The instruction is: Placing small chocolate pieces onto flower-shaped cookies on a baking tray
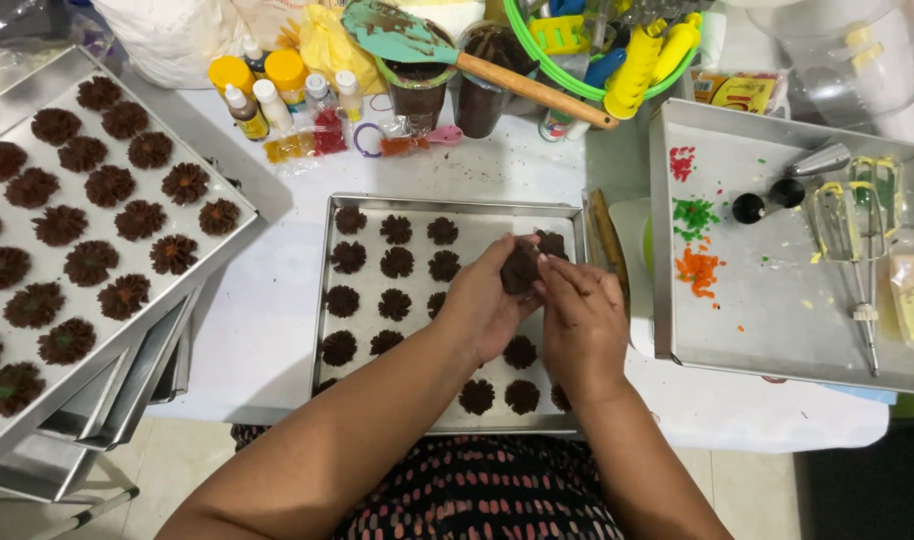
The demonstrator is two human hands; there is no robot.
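In the head view, both hands meet near the middle of the frame, above a metal baking tray (pixel 327 300) that holds rows of small dark flower-shaped cookies (pixel 395 262). The left hand (pixel 482 305) curls its fingers around a lump of dark brown dough (pixel 522 268), gripping it from the left and below, while the right hand (pixel 580 318) lays its fingertips (pixel 555 268) against the same lump from the right, so the dough is clasped between the two hands just above the upper right part of the tray. To the left of the frame a second, larger tray (pixel 17 100) sits tilted on a stack of other trays and is filled with bigger swirled chocolate cookies (pixel 110 185), some with a coloured dot in the centre. At the upper middle stand small bottles of food colouring (pixel 262 100) with yellow and white caps, and beside them a dark cup (pixel 417 95) with a teal spatula (pixel 402 35) on a wooden handle resting across it. On the right a third tray (pixel 777 330) carries little heaps of red, green and orange sprinkles (pixel 695 245), a metal piping tip (pixel 822 158) and mixer beaters (pixel 855 230). The trays rest on a white table covering (pixel 267 310).
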